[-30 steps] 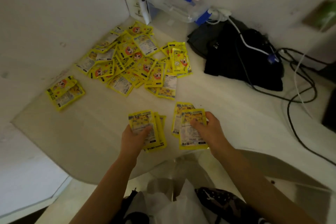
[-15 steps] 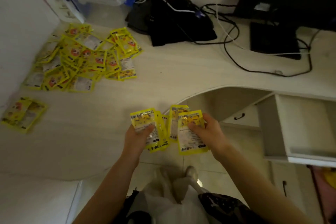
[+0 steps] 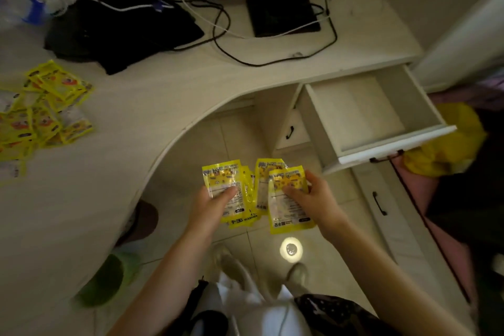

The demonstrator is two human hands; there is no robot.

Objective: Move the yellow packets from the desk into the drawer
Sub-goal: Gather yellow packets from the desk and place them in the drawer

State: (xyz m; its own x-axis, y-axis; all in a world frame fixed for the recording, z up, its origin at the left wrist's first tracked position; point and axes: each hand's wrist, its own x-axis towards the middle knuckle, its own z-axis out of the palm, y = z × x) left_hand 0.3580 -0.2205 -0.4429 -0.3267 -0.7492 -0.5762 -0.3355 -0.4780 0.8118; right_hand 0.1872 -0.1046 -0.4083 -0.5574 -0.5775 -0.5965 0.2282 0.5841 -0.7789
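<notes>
Dim room, pale curved desk (image 3: 152,95) running along the wall, and only the one head camera to go by. Compared with a second ago the view has swung right: the big heap of yellow packets (image 3: 43,109) has slid over to the desk's left edge, and the open drawer (image 3: 365,114) now shows at the desk's right end, looking bare inside.

Both hands have come off the desktop and hang over the floor in the desk's cutout. Left hand (image 3: 215,204) has its thumb clamped over a small fan of packets (image 3: 226,185); right hand (image 3: 313,196) pinches another few packets (image 3: 286,204), fingers curled round the edge. The two bunches are just beside each other.

So my guess is this load is mid-carry, drawer next. Plenty still left on the desk, near a black bag (image 3: 122,33) and the monitor stand (image 3: 283,13).
</notes>
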